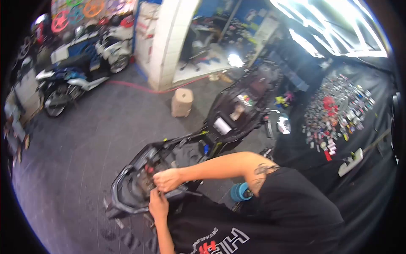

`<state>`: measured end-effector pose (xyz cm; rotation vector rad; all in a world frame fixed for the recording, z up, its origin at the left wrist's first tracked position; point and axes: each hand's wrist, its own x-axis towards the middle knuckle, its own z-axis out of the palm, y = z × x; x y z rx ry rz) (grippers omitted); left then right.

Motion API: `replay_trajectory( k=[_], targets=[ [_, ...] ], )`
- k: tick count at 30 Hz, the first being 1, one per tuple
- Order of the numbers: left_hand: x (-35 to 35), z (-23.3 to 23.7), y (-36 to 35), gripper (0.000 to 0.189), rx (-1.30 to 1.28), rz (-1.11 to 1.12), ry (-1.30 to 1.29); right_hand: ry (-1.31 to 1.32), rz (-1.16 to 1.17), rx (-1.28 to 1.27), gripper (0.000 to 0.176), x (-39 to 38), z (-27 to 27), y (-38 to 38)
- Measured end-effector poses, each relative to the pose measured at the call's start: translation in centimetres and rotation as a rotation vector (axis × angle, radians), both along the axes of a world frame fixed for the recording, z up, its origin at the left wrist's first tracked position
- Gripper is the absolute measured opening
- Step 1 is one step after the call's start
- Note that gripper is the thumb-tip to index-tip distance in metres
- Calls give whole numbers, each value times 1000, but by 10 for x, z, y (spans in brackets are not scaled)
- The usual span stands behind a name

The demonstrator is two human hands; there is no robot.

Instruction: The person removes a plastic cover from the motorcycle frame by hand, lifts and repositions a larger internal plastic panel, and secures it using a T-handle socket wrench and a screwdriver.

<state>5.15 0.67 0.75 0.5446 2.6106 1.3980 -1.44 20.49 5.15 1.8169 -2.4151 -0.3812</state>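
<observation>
My right hand (167, 180) reaches in over the stripped rear frame of a motorcycle (122, 203), its fingers curled closed. Just below it, my left hand (159, 206) is closed too, its fingertips pinched near the right hand's fingers at the frame's inner edge. Whatever they grip is too small to make out. Close to the right hand, a reddish part (149, 168) shows inside the frame. The motorcycle's dark front body (253, 84) extends to the upper right.
A brown cardboard-coloured stool or roll (182, 103) stands on the dark floor behind the frame. Beside my right arm is a blue container (240, 191). White motorcycles (78, 80) are parked at upper left. A red hose (139, 87) crosses the floor. A person's legs (17, 127) show far left.
</observation>
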Motion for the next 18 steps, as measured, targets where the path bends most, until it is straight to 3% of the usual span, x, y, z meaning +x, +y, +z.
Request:
replay_trajectory(
  k=[4,7,18],
  targets=[
    [-43,-8,-10,30,-21,15,130,-15,25,43,23,-39,7,-18],
    [-43,-2,-12,31,-67,-5,130,-87,14,-125,26,-40,5,-16],
    [-49,-7,0,33,-77,-49,196,-87,-350,-318,27,-20,-4,-4]
  ],
)
